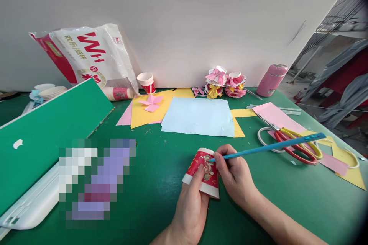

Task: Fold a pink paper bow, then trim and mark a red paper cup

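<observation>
My left hand [191,206] grips a red paper cup [202,168] with a white rim and base and a printed figure, its thumb lying along the side. The cup is tilted just above the green table. Pinched in my right hand [235,172] is a slim blue pencil [267,147], its thin end against or very near the cup's printed side and its thicker end pointing right. Whether that end touches the cup I cannot tell. Behind both hands lie light blue paper sheets [198,116].
Scissors [299,145] lie over pink and yellow paper at right. A pink bottle [271,80], decorated cups [217,80], another red cup [146,82] and a plastic cup bag [89,53] stand along the back. A green board [57,122] leans at left beside a blurred-out item.
</observation>
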A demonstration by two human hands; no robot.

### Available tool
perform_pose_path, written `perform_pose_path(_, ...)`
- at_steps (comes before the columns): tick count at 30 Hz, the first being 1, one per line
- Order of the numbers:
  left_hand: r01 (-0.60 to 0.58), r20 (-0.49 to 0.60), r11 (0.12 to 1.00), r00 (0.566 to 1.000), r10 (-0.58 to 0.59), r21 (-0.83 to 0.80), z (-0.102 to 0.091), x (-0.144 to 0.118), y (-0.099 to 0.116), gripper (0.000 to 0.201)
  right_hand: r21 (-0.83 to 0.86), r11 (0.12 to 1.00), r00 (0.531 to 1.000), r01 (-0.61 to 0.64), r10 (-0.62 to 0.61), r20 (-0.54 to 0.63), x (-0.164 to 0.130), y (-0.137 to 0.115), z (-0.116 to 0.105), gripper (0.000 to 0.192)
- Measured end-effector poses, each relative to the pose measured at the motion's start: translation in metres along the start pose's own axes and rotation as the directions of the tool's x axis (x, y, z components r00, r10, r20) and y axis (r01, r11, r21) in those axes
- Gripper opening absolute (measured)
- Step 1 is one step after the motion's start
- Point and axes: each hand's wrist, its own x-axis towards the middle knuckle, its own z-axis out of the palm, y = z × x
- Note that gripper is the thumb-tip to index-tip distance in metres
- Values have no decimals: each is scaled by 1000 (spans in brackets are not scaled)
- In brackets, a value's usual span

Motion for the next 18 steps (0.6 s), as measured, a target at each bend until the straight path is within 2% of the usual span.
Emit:
perform_pose_path(9, -5, 53, 1000, 999, 4, 19, -2, 0, -1, 30, 60, 997, 998, -56, 54, 34, 0, 1, 5, 19)
perform_pose_path(18, -1, 42, 1000, 999, 0, 4, -3, 0, -1, 29, 1, 1000, 999, -11, 11, 30, 0, 0, 1, 18)
